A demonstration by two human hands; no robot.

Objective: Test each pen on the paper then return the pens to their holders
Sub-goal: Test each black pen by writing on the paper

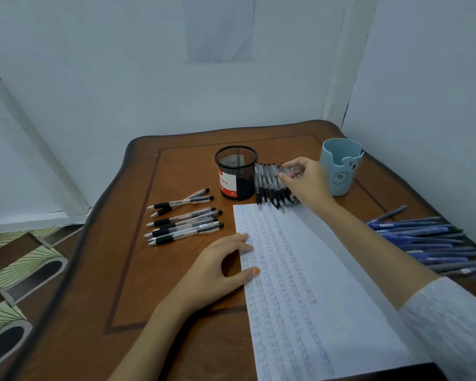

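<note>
1. Wooden table in a corner of pale walls; patterned green-and-brown floor tiles at far L.
2. L side of table: approx. 7 clear-barrelled pens w/ black grips, lying loose, tips pointing L, 2 of them set a little apart at the back.
3. Centre back: 1 black mesh holder, upright, red-and-white label facing the camera.
4. Left hand rests flat on the paper's L edge, fingers relaxed and spread, gripping nothing.
5. 1 sheet of paper, covered in columns of small pen marks, runs from the table's middle to its near edge.
6. Black pen row lies side by side between the 2 holders, tips at the paper's top edge; count unclear, part hidden by the hand.
7. Right hand, grey sleeve pushed up the forearm, has thumb and fingertips curled onto that row, pinching its R end.
8. 1 pale blue cup holder w/ a face design, just R of the hand.
9. Far R: approx. a dozen blue pens in a heap; blurred.
</note>
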